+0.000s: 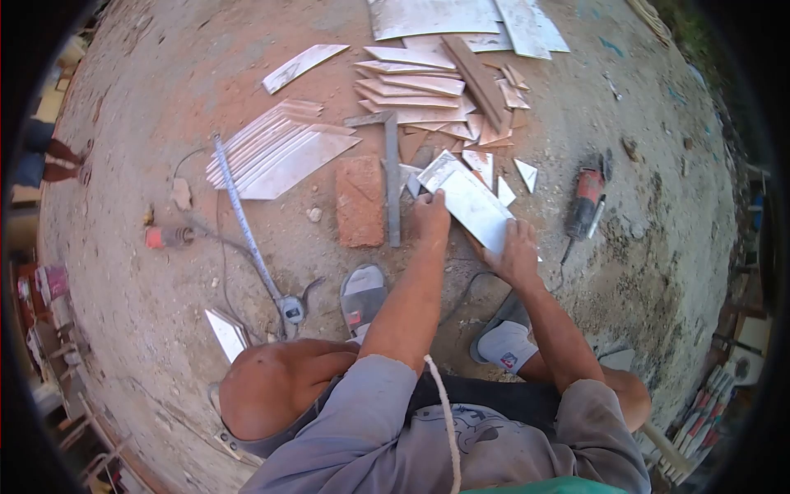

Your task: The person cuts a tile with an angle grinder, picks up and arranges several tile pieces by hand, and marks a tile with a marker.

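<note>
Tile [471, 200] in both hands [517, 253] slants lengthwise from upper-left to lower-right.

No words or numbers could be read. The tape measure's blade [239, 202] carried markings too small to make out; a red-and-blue emblem on the right foot's sock [504, 347] and dark printing on the grey shirt [477, 432] were illegible.

Dirt grnd [140, 321] w/ tile pcs [300, 167] (+ brick [360, 202])
</note>
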A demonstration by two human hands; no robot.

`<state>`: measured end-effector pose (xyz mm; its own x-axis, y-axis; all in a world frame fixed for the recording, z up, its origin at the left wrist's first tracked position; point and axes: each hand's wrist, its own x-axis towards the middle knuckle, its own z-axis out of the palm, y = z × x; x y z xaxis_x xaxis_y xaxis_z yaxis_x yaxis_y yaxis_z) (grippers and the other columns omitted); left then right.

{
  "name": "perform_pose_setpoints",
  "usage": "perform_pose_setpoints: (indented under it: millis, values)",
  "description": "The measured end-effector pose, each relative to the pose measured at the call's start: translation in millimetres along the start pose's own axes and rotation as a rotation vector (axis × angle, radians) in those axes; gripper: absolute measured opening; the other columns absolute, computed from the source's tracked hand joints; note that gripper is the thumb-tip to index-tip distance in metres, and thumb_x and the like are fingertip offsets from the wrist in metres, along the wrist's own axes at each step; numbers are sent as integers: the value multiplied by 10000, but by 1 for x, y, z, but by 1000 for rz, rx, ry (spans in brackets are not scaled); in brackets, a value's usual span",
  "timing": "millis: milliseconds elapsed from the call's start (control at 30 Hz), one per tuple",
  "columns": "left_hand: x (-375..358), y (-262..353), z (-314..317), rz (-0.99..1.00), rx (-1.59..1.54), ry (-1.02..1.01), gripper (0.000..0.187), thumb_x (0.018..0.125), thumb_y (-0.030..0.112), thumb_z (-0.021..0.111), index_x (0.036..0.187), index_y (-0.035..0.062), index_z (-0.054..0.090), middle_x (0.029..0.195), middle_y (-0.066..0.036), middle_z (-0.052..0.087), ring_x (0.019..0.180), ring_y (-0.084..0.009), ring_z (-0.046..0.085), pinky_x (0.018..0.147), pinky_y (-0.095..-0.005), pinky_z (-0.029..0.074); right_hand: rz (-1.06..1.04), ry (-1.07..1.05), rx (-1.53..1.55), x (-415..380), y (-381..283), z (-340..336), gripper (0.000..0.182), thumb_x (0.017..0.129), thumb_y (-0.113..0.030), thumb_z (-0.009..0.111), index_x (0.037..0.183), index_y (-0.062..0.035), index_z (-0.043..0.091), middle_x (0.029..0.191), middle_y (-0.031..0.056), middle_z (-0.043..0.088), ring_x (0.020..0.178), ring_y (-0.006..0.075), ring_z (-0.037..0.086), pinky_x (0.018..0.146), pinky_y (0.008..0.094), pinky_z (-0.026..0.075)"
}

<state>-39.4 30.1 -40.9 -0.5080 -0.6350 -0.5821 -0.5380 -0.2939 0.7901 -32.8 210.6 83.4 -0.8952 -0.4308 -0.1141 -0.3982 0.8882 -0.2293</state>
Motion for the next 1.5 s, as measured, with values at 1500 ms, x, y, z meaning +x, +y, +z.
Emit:
perform_pose_setpoints:
  millis: [1500]
  values:
    - [-50,52,-21,223,243,-76,650,863,340,652,1320,-89,480,1167,-278,637,1107,-393,615,939,-445,461,206,76,161,69,-4,22,742,838,-432,663,1395,-13,409,1457,235,352,1370,393,304,1132,504,229]
